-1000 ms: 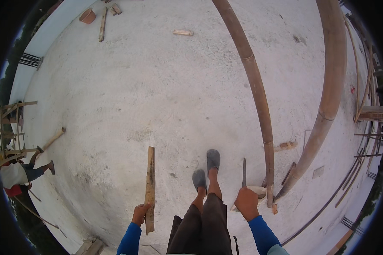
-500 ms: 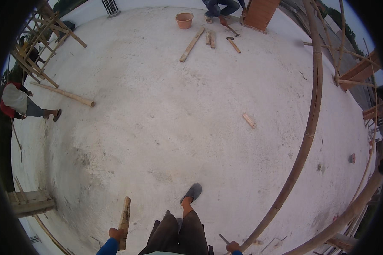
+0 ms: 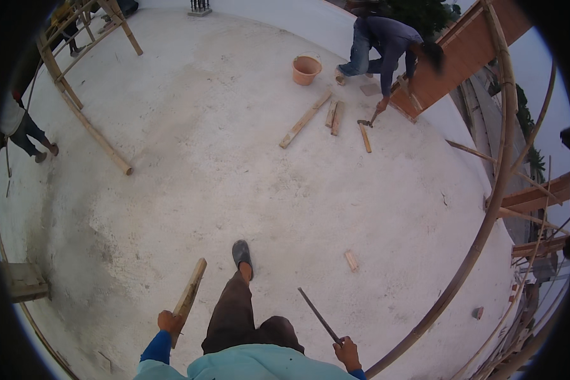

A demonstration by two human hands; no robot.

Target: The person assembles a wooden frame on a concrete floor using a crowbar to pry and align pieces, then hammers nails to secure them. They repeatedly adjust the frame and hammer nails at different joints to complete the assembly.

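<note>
Free to pass over floor (image 3: pixel 275 272) between shoe (image 3: pixel 241 252) and rod (image 3: pixel 320 316); blocked rightward by a long pole (image 3: pixel 486 228), far ahead by a bucket (image 3: pixel 306 71).

And it's orange on the bucket (image 3: pixel 306 71), glowing against a pale grey-white floor (image 3: pixel 234 190) that darkens into blotchy grey-brown stains, nearer and left of that bucket. Just right of it, a dusky purple-grey top (image 3: pixel 388 35) over faded blue jeans (image 3: pixel 360 45); farther right, a reddish-brown panel (image 3: pixel 465 54)! Well to the near side of the bucket: a yellow-brown board (image 3: pixel 190 291), a dark grey rod (image 3: pixel 320 316), pale turquoise shirt (image 3: pixel 266 362), vivid blue sleeves (image 3: pixel 157 348), dark brown trousers (image 3: pixel 231 310), slate-grey shoe (image 3: pixel 241 253).
</note>
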